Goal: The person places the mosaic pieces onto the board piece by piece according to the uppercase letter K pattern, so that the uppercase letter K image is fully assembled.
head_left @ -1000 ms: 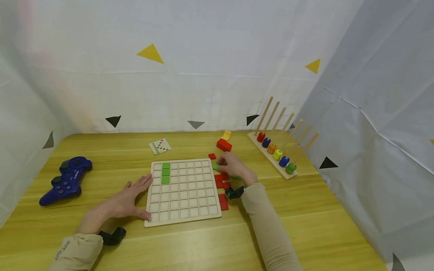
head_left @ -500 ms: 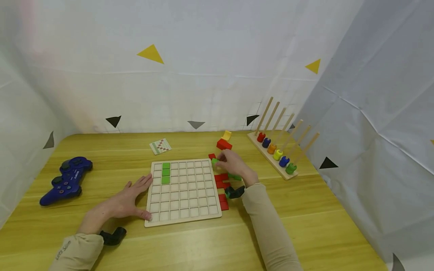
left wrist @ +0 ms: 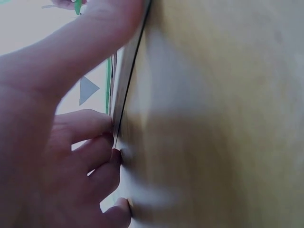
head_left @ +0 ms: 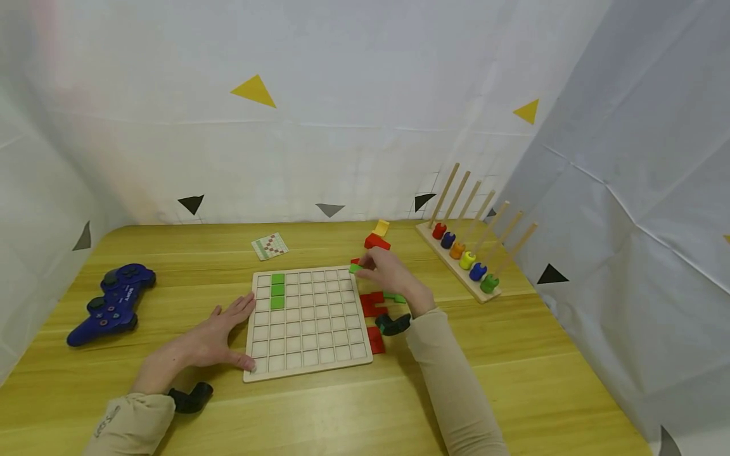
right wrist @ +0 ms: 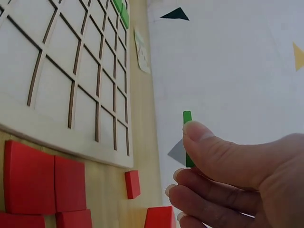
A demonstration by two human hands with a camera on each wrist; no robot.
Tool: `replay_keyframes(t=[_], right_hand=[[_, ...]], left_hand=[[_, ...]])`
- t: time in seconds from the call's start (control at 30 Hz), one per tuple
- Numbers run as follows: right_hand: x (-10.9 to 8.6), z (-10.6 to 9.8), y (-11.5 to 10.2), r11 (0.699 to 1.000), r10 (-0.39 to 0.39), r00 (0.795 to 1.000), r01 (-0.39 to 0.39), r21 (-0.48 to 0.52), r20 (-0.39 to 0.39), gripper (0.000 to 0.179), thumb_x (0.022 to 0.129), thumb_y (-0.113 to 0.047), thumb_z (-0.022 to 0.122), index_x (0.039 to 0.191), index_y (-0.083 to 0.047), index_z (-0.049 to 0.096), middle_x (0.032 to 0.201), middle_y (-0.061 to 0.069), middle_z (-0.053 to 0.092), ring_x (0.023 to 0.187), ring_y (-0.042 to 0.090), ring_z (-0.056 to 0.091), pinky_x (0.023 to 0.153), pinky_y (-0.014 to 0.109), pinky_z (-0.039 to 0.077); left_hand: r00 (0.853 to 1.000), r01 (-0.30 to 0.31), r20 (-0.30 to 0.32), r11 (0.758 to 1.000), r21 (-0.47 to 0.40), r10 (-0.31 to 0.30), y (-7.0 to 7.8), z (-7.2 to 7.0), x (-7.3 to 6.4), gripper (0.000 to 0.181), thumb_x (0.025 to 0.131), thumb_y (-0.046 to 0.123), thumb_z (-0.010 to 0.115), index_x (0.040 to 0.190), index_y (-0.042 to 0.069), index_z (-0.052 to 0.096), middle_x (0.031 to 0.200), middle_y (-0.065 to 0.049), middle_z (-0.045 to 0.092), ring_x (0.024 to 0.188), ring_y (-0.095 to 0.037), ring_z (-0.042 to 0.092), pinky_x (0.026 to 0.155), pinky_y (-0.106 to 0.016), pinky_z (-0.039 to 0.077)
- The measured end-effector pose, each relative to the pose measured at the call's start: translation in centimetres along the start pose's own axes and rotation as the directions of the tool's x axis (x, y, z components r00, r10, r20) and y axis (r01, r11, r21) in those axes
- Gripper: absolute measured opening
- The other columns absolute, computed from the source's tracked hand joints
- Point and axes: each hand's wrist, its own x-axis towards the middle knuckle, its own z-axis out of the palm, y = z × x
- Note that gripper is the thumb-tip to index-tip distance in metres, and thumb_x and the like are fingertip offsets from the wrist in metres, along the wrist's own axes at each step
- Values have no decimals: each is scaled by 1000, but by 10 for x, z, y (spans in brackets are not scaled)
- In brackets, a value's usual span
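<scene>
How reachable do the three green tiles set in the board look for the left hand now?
Probably yes: the tiles lie uncovered near the left edge of the board, where the left hand rests, holding no tile. The right hand is by the far right corner, out of the way.

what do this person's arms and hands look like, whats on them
The left grip and right grip are bare, ungloved hands. The left sleeve and right sleeve are beige; the left one carries dark lettering, too small to read surely. A black left wrist unit and right wrist unit show too.
</scene>
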Motion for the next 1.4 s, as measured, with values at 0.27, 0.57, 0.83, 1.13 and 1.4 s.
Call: replay_keyframes(t=[0.27, 0.57, 0.83, 1.13, 1.4], right_hand=[[-4, 2, -23, 998, -58, 998, 58, -20, 11, 26, 94, -22, 71, 112, -4, 65, 106, 5, 64, 97, 19, 61, 88, 33, 54], [-7, 15, -48, 989, -121, 989, 127, -74, 83, 25, 95, -23, 70, 112, -6, 65, 106, 4, 64, 97, 17, 60, 88, 31, 53], [-1, 28, -83, 982, -172, 969, 183, -50, 177, 26, 96, -23, 69, 114, -5, 64, 105, 4, 64, 94, 16, 60, 83, 25, 52], [9, 63, -101, 961, -252, 949, 269, -70, 190, 31, 95, -26, 70, 116, -4, 67, 105, 3, 64, 92, 11, 60, 81, 18, 50], [16, 87, -99, 949, -260, 941, 290, -121, 219, 28, 95, -27, 70, 114, -7, 68, 104, 0, 65, 92, 8, 61, 80, 16, 50]], left_hand=[[1000, 3, 5, 1000, 2, -3, -1, 0, 0, 125, 69, 55, 85, 156, -6, 20, 166, -24, 7, 151, -48, 5, 116, -72, 1], [1000, -15, 12, 1000, 1, 15, 0, 1, 2, 124, 70, 55, 85, 156, -7, 19, 166, -25, 7, 150, -49, 5, 115, -72, 0], [1000, -3, 15, 1000, -2, 3, -2, 0, 1, 125, 70, 55, 85, 157, -6, 19, 166, -24, 6, 151, -48, 4, 116, -72, 0], [1000, 0, 22, 1000, -1, 0, -1, 0, 3, 123, 72, 55, 84, 157, -5, 19, 166, -23, 6, 151, -47, 4, 115, -72, -1], [1000, 3, 16, 1000, -6, -3, -1, 0, 1, 123, 71, 54, 85, 157, -5, 19, 166, -23, 7, 151, -47, 4, 116, -72, -1]])
